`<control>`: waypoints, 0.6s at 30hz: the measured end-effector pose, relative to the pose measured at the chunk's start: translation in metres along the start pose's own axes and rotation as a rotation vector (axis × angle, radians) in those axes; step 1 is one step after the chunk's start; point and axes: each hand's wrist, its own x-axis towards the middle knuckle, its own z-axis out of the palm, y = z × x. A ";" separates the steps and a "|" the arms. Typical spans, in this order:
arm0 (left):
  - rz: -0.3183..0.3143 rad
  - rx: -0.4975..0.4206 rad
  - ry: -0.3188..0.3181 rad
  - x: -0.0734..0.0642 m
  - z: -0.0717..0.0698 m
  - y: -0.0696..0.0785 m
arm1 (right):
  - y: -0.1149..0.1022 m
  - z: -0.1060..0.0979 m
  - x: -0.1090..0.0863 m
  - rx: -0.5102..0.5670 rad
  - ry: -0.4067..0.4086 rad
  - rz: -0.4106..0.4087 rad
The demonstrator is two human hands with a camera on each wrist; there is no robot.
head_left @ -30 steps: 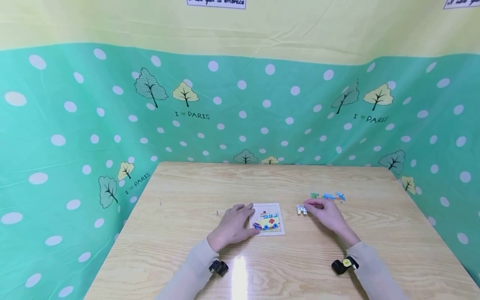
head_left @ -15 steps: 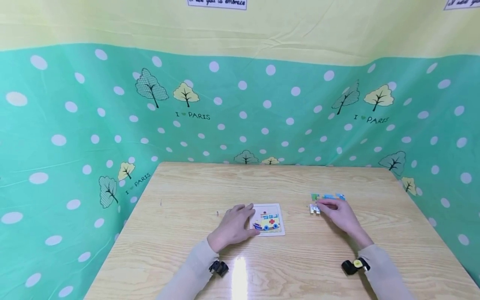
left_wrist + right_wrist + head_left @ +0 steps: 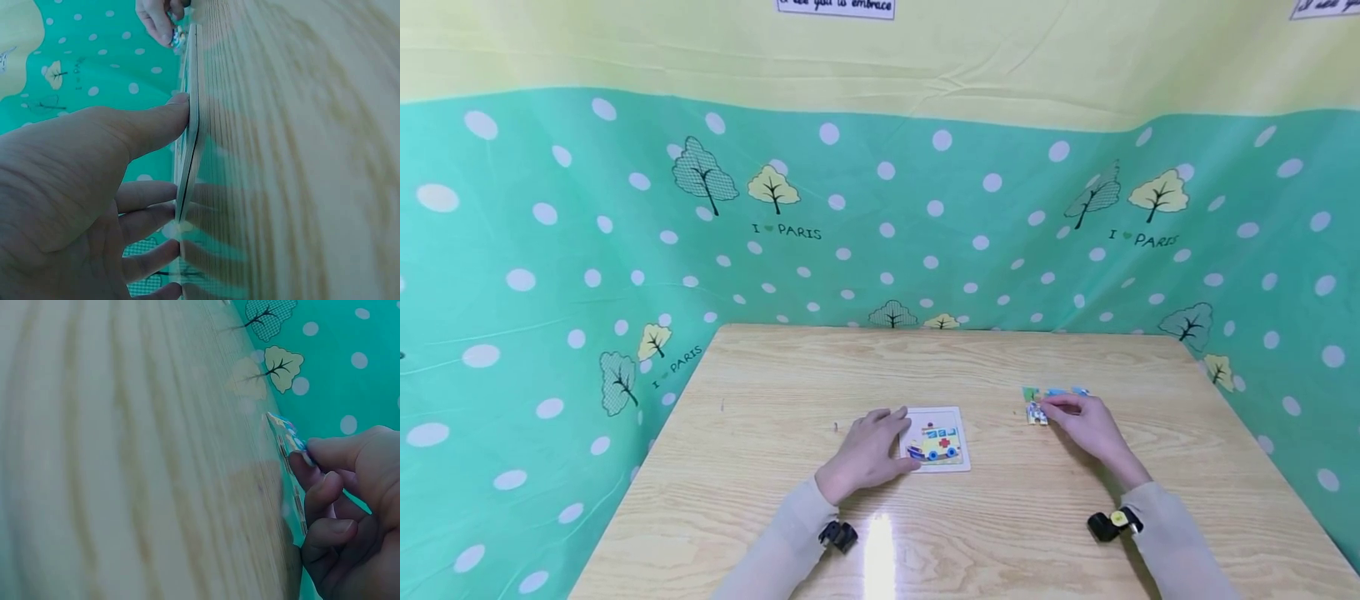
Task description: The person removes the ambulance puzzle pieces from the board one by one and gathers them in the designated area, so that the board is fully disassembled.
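On the wooden table, my left hand (image 3: 867, 450) rests at the left side of a square white-framed jigsaw board (image 3: 964, 460). Its thumb touches the near edge and its fingers lie by the far corner; in the left wrist view the thumb (image 3: 178, 112) meets the board's thin edge. An ambulance picture (image 3: 943, 443) fills part of the board. Farther right, my right hand (image 3: 1088, 427) pinches a small colourful puzzle piece (image 3: 1036, 413) between thumb and fingertips. That piece tilts up from the table in the right wrist view, its lower side partly covered by the fingers.
Just beyond the right hand, a green piece (image 3: 1031, 392) and blue pieces (image 3: 1058, 392) lie in a row, partly hidden. A tiny object (image 3: 836, 427) lies left of the board. A green dotted curtain (image 3: 925, 250) hangs behind the table (image 3: 820, 367).
My right hand has moved to the right, carrying the puzzle piece away from the board and close to the row of pieces. The left hand and board have stayed put.
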 end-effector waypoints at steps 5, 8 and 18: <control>0.000 -0.002 0.001 0.000 0.000 0.000 | 0.000 0.002 0.002 -0.020 0.008 -0.010; 0.001 0.002 0.003 0.000 0.000 0.001 | 0.001 0.002 0.003 -0.029 0.018 -0.012; -0.001 0.002 -0.001 0.000 -0.001 0.002 | 0.004 0.001 0.001 -0.078 0.023 -0.010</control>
